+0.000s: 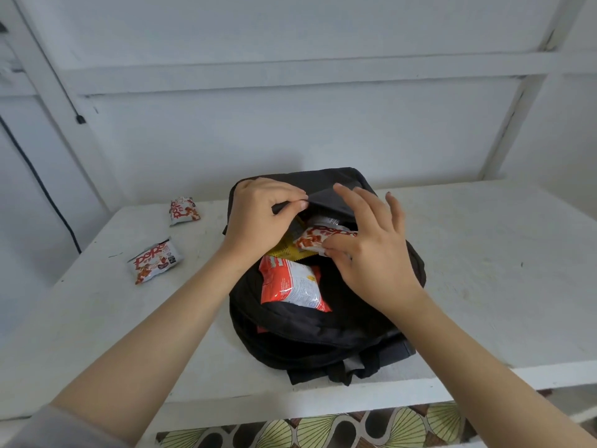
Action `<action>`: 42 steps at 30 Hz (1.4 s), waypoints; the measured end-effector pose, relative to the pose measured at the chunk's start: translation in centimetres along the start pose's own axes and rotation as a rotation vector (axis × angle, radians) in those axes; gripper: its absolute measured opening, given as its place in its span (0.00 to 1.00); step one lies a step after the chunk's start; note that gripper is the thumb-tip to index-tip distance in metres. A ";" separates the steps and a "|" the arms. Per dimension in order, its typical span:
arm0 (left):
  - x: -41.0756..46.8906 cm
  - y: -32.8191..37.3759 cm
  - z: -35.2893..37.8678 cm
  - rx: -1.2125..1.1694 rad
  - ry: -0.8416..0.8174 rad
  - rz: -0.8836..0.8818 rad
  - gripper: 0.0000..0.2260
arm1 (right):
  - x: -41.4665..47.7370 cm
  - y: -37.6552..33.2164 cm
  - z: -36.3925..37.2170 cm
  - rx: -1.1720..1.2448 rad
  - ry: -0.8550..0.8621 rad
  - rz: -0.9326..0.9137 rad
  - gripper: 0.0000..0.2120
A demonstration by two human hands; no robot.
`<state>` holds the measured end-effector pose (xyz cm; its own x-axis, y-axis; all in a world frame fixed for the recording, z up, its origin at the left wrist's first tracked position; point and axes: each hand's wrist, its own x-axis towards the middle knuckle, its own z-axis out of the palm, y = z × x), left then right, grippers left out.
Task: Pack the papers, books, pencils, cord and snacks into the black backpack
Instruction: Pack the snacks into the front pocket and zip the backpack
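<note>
The black backpack (323, 331) lies on the white table, its top pocket held open. My left hand (258, 218) pinches the pocket's upper flap and lifts it. My right hand (371, 250) holds a white and red snack packet (318, 237) by its near end, half inside the opening. A yellow packet (286, 248) and a larger red and white snack bag (290, 286) lie in the opening below. Two more white and red snack packets lie on the table to the left, one (155, 258) nearer and one (183, 210) farther back.
The white table (484, 270) stands against a white panelled wall. A black cable (42, 185) runs down the wall at far left. A patterned floor covering (323, 428) shows below the table's front edge.
</note>
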<state>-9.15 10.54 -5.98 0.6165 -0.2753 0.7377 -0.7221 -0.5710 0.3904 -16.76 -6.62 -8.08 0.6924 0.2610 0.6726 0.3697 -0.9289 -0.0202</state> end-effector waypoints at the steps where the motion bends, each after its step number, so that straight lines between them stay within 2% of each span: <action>1: 0.0 0.0 0.0 0.003 -0.002 0.000 0.07 | 0.1 0.0 -0.1 0.001 -0.008 -0.011 0.05; 7: 0.0 0.0 -0.1 -0.005 -0.031 -0.028 0.06 | 0.1 0.0 0.2 0.015 0.020 -0.117 0.09; 11: -0.2 -0.1 0.0 -0.062 -0.045 -0.100 0.07 | 0.6 0.3 1.2 -0.088 0.017 0.081 0.07; 14: -0.4 0.0 0.1 -0.085 -0.062 -0.139 0.07 | 0.9 0.0 1.2 -0.012 0.048 0.235 0.09; 16: -0.5 0.0 0.0 -0.102 -0.075 -0.158 0.07 | 0.4 -0.6 0.3 0.199 0.068 0.160 0.09; 18: -0.5 0.0 -0.2 -0.136 -0.090 -0.176 0.07 | -0.5 -1.8 -0.9 0.401 -0.016 0.053 0.14; 21: -0.6 0.0 -0.4 -0.164 -0.105 -0.195 0.06 | -2.3 -3.2 -0.7 0.307 -0.189 -0.075 0.25; 23: -0.7 0.0 -0.5 -0.175 -0.114 -0.203 0.06 | -2.9 -3.5 0.0 0.263 -0.194 -0.095 0.19; 25: -0.8 0.0 -0.6 -0.192 -0.132 -0.217 0.06 | -2.9 -3.4 0.2 0.288 -0.129 -0.098 0.11; 30: -0.8 0.1 -0.7 -0.220 -0.172 -0.267 0.06 | -2.3 -3.5 -0.3 0.254 0.015 -0.144 0.12; 33: -0.5 0.0 -1.0 -0.301 -0.242 -0.363 0.07 | -1.8 -3.0 -0.6 0.120 0.117 -0.246 0.09; 38: -0.6 0.3 -1.3 -0.446 -0.297 -0.464 0.03 | -0.7 -1.0 0.7 -0.072 0.070 -0.359 0.03; 40: -0.6 0.5 -1.2 -0.496 -0.273 -0.500 0.03 | -0.3 -0.7 1.5 -0.070 0.094 -0.321 0.03; 42: -0.7 0.5 -1.2 -0.534 -0.268 -0.503 0.04 | 0.3 -1.1 2.2 -0.039 0.151 -0.196 0.08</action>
<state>-10.30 11.36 -5.63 0.9154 -0.2983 0.2702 -0.3473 -0.2459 0.9049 -15.58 -4.96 -9.48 0.5084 0.3981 0.7636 0.4621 -0.8744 0.1483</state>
